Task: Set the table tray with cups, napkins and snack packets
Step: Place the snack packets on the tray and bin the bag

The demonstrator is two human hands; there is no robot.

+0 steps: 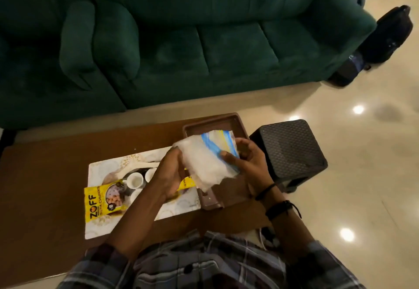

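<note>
Both hands hold a clear plastic pack of white napkins (205, 160) with blue and yellow stripes, raised above the brown tray (233, 122). My left hand (173, 175) grips its left end. My right hand (246, 159) pinches the striped end. Several small white cups (135, 179) stand on a patterned mat (106, 170) left of the tray. A yellow ZOFF snack packet (99, 202) lies across the mat's near side, and its right part runs under my left hand.
The mat and tray sit on a low brown table (45, 175). A black stool (292, 150) stands close to the table's right end. A dark green sofa (181, 39) fills the far side. Dark bags (385, 39) rest on the glossy floor at right.
</note>
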